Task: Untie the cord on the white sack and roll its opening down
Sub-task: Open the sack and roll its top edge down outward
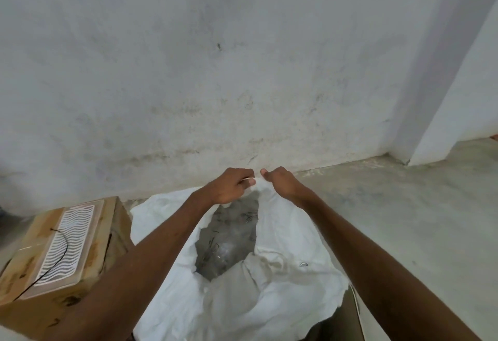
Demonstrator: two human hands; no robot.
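The white sack (269,300) stands open on the floor (404,206) beside a cardboard box (67,254) — left hand (229,185) and right hand (280,181) each pinch its far rim, close together.

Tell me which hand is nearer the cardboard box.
Left. The left hand grips the white sack rim on the side of the cardboard box; the right hand grips it farther away.

A bare storeroom or unfinished utility space: a stained plaster wall (188,71) meets a rough concrete floor (404,206), with a taped cardboard box (27,273) standing near the wall's foot.
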